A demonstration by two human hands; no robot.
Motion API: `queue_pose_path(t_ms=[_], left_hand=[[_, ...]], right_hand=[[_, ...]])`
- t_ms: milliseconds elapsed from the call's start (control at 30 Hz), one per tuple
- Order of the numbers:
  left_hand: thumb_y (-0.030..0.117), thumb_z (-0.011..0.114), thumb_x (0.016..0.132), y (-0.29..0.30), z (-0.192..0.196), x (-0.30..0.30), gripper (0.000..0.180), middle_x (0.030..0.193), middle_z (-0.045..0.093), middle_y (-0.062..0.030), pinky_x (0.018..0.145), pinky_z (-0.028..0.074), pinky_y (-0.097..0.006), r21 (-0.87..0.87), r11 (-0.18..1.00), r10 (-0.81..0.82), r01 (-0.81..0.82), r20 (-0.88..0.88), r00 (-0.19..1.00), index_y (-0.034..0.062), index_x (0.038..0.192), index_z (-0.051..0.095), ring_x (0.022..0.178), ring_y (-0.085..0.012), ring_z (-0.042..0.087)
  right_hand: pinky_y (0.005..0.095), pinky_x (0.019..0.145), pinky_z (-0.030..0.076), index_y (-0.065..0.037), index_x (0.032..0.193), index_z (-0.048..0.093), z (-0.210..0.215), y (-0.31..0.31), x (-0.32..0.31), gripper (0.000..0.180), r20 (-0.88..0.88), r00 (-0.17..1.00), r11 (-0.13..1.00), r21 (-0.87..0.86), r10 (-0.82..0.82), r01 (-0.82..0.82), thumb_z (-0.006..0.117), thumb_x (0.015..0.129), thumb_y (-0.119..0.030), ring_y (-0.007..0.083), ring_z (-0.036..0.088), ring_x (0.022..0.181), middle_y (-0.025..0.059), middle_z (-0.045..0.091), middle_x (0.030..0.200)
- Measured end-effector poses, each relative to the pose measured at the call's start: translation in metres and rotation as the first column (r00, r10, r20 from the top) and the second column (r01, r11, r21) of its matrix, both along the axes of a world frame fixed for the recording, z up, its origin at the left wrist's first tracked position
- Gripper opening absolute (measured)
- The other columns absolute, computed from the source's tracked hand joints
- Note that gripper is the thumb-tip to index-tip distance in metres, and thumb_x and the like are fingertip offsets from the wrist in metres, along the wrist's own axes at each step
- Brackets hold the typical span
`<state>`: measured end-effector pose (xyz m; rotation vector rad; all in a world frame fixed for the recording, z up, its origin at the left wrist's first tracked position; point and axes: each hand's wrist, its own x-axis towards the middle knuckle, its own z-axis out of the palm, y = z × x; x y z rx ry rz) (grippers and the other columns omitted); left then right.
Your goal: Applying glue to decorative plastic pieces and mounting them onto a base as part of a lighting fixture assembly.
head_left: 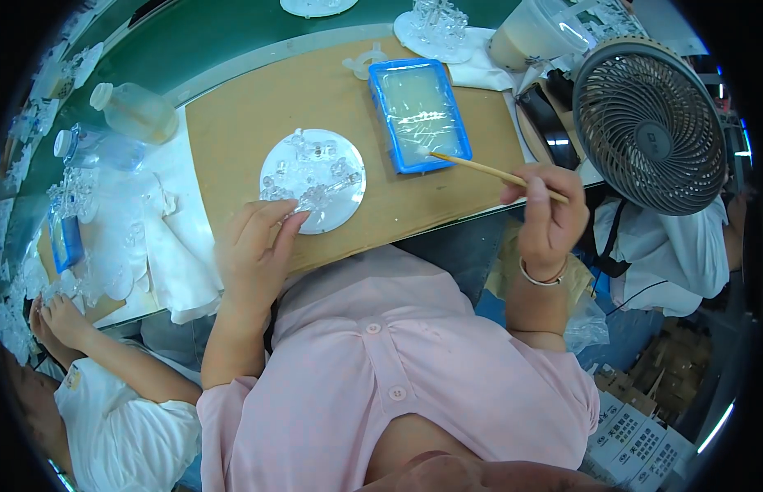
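My right hand (554, 217) grips a thin paintbrush (496, 170) by its wooden handle. The brush's tip rests at the near end of a blue-rimmed rectangular tray (462, 135), which has a pale, shiny, wet-looking surface (414, 102). To the left, a white round plate (336, 217) carries several small clear plastic pieces (303, 168). At this plate's near left edge, my left hand (254, 242) has thumb and forefinger closed on a small clear piece (303, 202); its exact shape is hard to make out.
Brown cardboard (234, 115) covers the work surface. A grey fan (648, 127) and a plastic jug (533, 37) stand at the right. Bottles (139, 111) and white cloth (172, 262) lie left. Another plate of clear pieces (435, 37) sits behind. A co-worker's hands (66, 320) work at far left.
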<state>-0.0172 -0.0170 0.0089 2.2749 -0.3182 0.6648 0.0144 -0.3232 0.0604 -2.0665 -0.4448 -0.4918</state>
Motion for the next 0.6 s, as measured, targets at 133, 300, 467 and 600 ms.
queue_pose_path(t_ms=[133, 300, 467, 600], left_hand=[[0.005, 0.079, 0.069, 0.002, 0.004, -0.001, 0.027, 0.089, 0.064, -0.0089, 0.068, 0.049, -0.032, -0.063, 0.998, -0.026, 0.017, -0.136, 0.99, 0.0068, 0.093, 0.066, 0.081, -0.0239, 0.063], [0.007, 0.081, 0.068, 0.013, 0.002, -0.006, 0.038, 0.101, 0.06, -0.0114, 0.078, 0.047, -0.035, -0.09, 0.996, 0.004, -0.016, -0.13, 0.992, 0.0073, 0.101, 0.064, 0.093, -0.0273, 0.059], [0.008, 0.08, 0.069, 0.01, 0.01, 0.003, 0.049, 0.116, 0.06, -0.0141, 0.091, 0.045, -0.036, -0.03, 1.0, 0.005, -0.007, -0.071, 0.997, 0.0068, 0.114, 0.061, 0.108, -0.0309, 0.057], [0.009, 0.078, 0.074, 0.011, 0.007, 0.002, 0.051, 0.124, 0.059, -0.0143, 0.101, 0.04, -0.037, -0.097, 0.993, -0.083, 0.066, -0.186, 0.979, 0.0035, 0.12, 0.058, 0.119, -0.0296, 0.053]], right_hand=[[0.0231, 0.061, 0.049, 0.004, 0.098, 0.053, -0.01, -0.003, 0.009, 0.01, -0.031, 0.999, 0.994, -0.104, 0.042, -0.045, 0.045, 0.093, 0.0, 0.0127, 0.06, 0.065, 0.0142, 0.063, 0.079], [0.0267, 0.062, 0.05, 0.003, 0.099, 0.05, -0.004, -0.003, -0.002, 0.01, 0.038, 0.998, 0.999, 0.016, 0.048, -0.049, 0.045, 0.094, -0.004, 0.0162, 0.059, 0.062, 0.0172, 0.061, 0.082], [0.0307, 0.061, 0.051, 0.001, 0.098, 0.051, -0.012, 0.01, -0.015, 0.01, 0.007, 0.968, 0.963, 0.096, 0.253, -0.252, 0.049, 0.09, -0.004, 0.022, 0.061, 0.063, 0.0183, 0.062, 0.082], [0.0312, 0.061, 0.051, 0.0, 0.094, 0.054, -0.031, 0.044, 0.0, 0.009, 0.041, 0.909, 0.906, -0.119, 0.414, -0.407, 0.053, 0.085, 0.001, 0.0236, 0.064, 0.066, 0.0155, 0.065, 0.079]])
